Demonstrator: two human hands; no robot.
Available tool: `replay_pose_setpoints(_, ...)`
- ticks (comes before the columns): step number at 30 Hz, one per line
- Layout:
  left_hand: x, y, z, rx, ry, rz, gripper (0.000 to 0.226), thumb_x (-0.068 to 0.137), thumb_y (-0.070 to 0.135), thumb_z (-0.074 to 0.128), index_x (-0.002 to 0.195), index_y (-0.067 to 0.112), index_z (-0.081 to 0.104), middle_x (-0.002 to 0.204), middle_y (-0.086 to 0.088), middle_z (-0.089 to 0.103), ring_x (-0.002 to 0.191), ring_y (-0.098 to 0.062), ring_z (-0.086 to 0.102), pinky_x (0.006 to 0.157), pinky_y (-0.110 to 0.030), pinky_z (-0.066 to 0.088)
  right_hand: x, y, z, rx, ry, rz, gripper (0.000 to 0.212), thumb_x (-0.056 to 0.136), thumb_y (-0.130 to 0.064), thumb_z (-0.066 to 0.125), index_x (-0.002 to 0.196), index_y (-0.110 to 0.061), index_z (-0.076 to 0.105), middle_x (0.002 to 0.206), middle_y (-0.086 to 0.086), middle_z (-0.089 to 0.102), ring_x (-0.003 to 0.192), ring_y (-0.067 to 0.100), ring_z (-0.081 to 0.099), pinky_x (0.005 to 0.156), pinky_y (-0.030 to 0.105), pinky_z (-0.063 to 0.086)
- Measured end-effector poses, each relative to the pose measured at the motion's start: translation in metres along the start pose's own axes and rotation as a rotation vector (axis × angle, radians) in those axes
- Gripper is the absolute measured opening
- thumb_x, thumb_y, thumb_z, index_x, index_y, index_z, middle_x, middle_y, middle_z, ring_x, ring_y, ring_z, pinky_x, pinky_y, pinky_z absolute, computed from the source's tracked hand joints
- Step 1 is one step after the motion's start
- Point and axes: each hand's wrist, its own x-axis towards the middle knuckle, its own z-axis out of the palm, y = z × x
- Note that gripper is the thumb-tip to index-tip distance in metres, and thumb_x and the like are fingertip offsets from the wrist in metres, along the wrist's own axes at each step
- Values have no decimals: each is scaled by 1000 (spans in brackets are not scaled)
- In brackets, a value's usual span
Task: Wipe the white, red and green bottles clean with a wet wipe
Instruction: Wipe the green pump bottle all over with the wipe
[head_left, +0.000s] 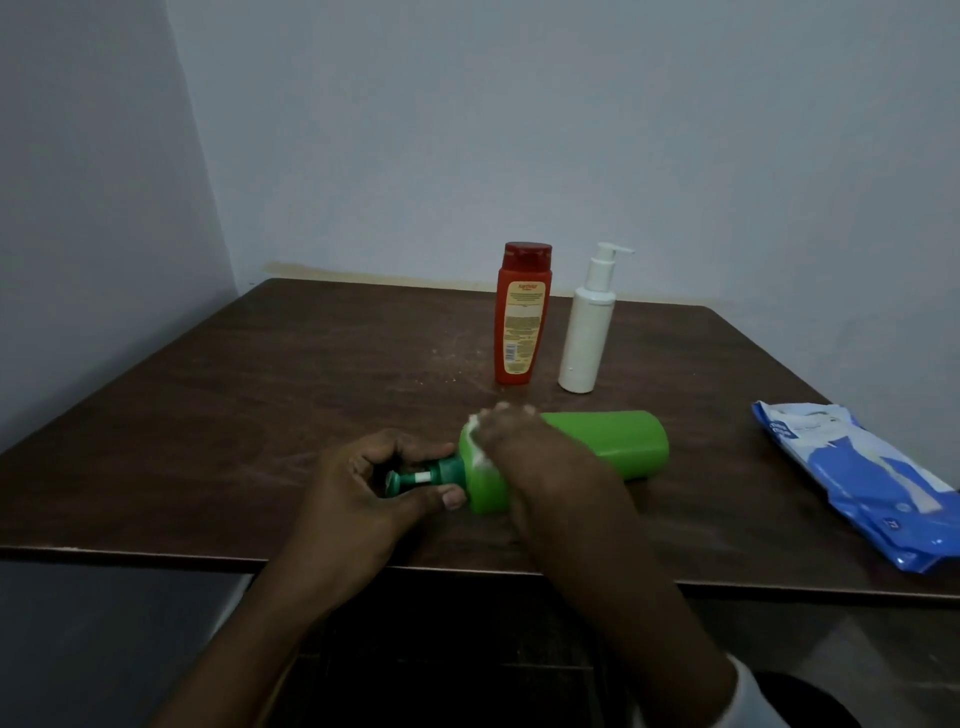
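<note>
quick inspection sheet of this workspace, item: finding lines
surface: dark wooden table, pale scuffs near the standing bottles
job's things: green bottle lies on its side near the front edge; red bottle and white bottle stand upright side by side behind it; wipe on the green bottle's shoulder
clutter: blue wipes pack lying at the right
hands: left hand grips the green bottle's pump; right hand holds the wipe against the bottle, blurred
cables: nothing seen
surroundings: plain pale wall behind and to the left
</note>
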Motion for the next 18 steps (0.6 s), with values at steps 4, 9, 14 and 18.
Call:
replay_pose_setpoints(4,3,-2,-1,0,4,-2,37,65,-7,89,88,21,81,91,4,81,86,-9,75,78,-16,56,3,35,-30,-75,-6,408,39,89,-5,51,124,-20,58,120,-3,61,106,18,57,87,25,42)
replay_pose_setpoints(9,4,-6,0,-33,9,5,36,64,-9,88,89,17,81,93,1,81,89,-11,76,79,-16,57,-15,13,-24,-67,74,272,48,73,7,69,118,-11,64,114,10,68,104,24,65,93,35,48)
replay_pose_setpoints(14,13,2,-2,-80,29,27,35,65,-7,85,93,13,81,96,-3,81,90,-16,76,78,-19,59,16,50,-38,-49,-134,541,25,86,-24,62,111,-24,63,104,-3,64,93,14,59,83,31,49)
replay_pose_setpoints(18,37,34,1,-18,9,113,33,61,12,88,93,17,81,93,1,81,87,-12,77,77,-20,60,12,77,-70,-215,-140,621,15,82,-13,57,89,-25,63,87,0,64,77,15,56,65,28,42)
